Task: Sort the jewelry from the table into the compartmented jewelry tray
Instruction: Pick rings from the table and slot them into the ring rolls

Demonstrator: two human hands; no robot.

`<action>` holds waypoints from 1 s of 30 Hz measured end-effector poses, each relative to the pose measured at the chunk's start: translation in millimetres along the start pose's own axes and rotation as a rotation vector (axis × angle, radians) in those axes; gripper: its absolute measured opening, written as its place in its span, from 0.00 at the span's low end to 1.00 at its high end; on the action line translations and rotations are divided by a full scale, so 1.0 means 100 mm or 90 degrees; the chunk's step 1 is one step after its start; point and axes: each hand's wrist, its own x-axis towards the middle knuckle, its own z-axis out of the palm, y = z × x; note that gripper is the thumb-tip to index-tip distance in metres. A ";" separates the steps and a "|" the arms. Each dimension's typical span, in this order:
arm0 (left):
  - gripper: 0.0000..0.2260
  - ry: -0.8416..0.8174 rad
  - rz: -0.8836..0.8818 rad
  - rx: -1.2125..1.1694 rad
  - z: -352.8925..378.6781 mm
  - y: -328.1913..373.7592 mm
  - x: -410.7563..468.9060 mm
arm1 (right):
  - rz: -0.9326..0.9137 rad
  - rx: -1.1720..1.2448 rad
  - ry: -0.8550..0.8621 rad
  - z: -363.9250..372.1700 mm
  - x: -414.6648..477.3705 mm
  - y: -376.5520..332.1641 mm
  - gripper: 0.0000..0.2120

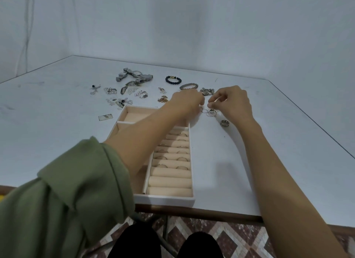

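Beyond the far right corner of the jewelry tray, both our hands meet over a small cluster of thin rings that lies on the table. Our left hand reaches across the tray with its fingers curled under. Its tips are hidden, so we cannot tell whether it holds anything. Our right hand is curled too, with thumb and forefinger drawn together just above the cluster. Whether a ring sits between them is too small to make out.

Several rings are already slotted between the padded rolls on the tray's right side, and the nearest rolls are bare. A broader ring lies apart, just near of our right hand.

We judge these thin rings to be light, stiff and slippery. They lie flat on a smooth top, so they are hard to lift straight up. The best hold is probably a fingertip pinch across the band, after tipping one edge up with a nail. Because they lie touching or overlapping, one may drag its neighbour along.

Farther off, the bead bracelet, the braided bangle, the chain pile and the watches wait. The chains look limp and likely to tangle.
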 end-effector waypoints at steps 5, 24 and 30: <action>0.10 0.033 -0.021 -0.017 -0.03 0.04 0.00 | 0.004 0.005 -0.001 0.00 -0.01 -0.01 0.04; 0.04 0.263 0.020 -0.462 -0.85 -0.52 -1.01 | -0.002 0.008 0.033 -0.05 -0.06 -0.06 0.03; 0.02 0.449 -0.077 -0.630 -0.54 -1.04 -1.62 | -0.044 0.034 0.076 -0.08 -0.15 -0.22 0.02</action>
